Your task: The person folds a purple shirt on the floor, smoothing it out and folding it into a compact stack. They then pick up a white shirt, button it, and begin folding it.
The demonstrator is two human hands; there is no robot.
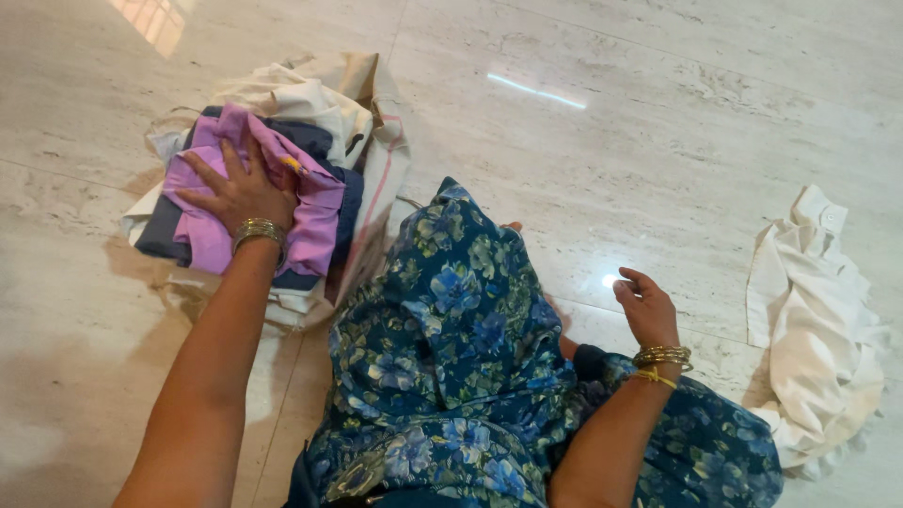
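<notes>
The left hand (240, 193) is laid flat, fingers spread apart, on a folded lilac garment (310, 216) that tops a stack of folded clothes (320, 122) at about ten o'clock from the raised knee; nothing is clamped, the cloth is only pressed down. The right hand (647, 306) is held loosely curled and empty above the marble floor (611, 141) at about three o'clock, with a crumpled white garment (814, 329) lying apart from it, further out toward four o'clock.

The stack is judged uneven (its lower layers jut out at the left and near edges), so a sideways push from the pressing palm could cause the lilac piece to slide or the pile to lean over. The polished floor would offer little hold to the bottom layer. The gold bangles (258, 229) at the wrist could also be snagged in a loose fold when the palm is lifted.
</notes>
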